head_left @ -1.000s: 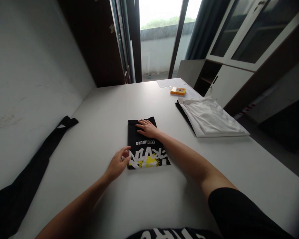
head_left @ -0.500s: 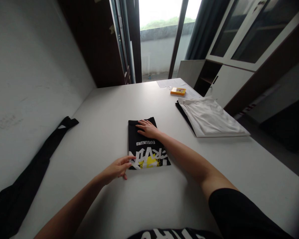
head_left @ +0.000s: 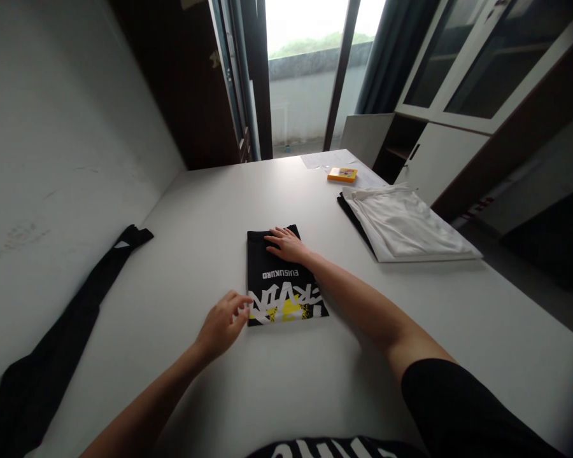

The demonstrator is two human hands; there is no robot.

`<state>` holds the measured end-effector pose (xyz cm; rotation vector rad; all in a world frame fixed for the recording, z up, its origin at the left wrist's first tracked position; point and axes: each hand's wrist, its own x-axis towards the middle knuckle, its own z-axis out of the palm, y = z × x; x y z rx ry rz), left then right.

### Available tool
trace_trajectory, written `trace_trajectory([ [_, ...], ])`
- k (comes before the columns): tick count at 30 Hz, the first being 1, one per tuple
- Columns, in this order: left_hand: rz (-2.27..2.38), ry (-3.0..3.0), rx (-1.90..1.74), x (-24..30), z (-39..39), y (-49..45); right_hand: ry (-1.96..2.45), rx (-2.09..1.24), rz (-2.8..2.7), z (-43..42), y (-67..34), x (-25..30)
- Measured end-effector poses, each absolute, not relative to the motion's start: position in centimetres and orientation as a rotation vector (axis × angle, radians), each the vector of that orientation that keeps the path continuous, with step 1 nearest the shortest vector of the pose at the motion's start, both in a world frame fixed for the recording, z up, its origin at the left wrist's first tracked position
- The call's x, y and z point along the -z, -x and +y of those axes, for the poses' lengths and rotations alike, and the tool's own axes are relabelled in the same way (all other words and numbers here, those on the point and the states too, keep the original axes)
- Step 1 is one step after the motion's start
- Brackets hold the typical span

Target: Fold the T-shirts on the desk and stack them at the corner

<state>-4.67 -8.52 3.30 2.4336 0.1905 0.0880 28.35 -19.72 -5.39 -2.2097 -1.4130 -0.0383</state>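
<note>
A folded black T-shirt (head_left: 277, 283) with white and yellow lettering lies on the white table (head_left: 277, 381) in front of me. My right hand (head_left: 286, 245) rests flat on its far end, fingers stretched out, holding nothing. My left hand (head_left: 222, 324) sits at the shirt's near left corner with the fingers curled, their tips touching the cloth edge. Whether they pinch the fabric is hard to tell.
A folded white garment (head_left: 405, 222) lies on a dark one at the right of the table. A small orange box (head_left: 342, 174) and papers sit at the far edge. A black garment (head_left: 57, 337) trails along the left wall. Cabinets stand to the right.
My left hand has shifted along the shirt's near left corner and curled its fingers again. The right hand stays flat on the shirt's far end.
</note>
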Motion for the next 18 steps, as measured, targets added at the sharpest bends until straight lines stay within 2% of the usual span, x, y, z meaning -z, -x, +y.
trace_trajectory([
  [5,-0.267,-2.684,-0.247,-2.8,-10.4,1.5,2.422,0.057,-1.149,-21.5,-31.2,5.5],
  [10,-0.759,-2.775,-0.111,-1.3,-12.3,-2.6,2.626,0.063,-0.995,-23.4,-33.2,5.5],
  [18,-1.064,-2.685,0.062,-0.1,-15.6,-3.5,2.623,0.155,-0.935,-23.5,-33.4,5.6],
])
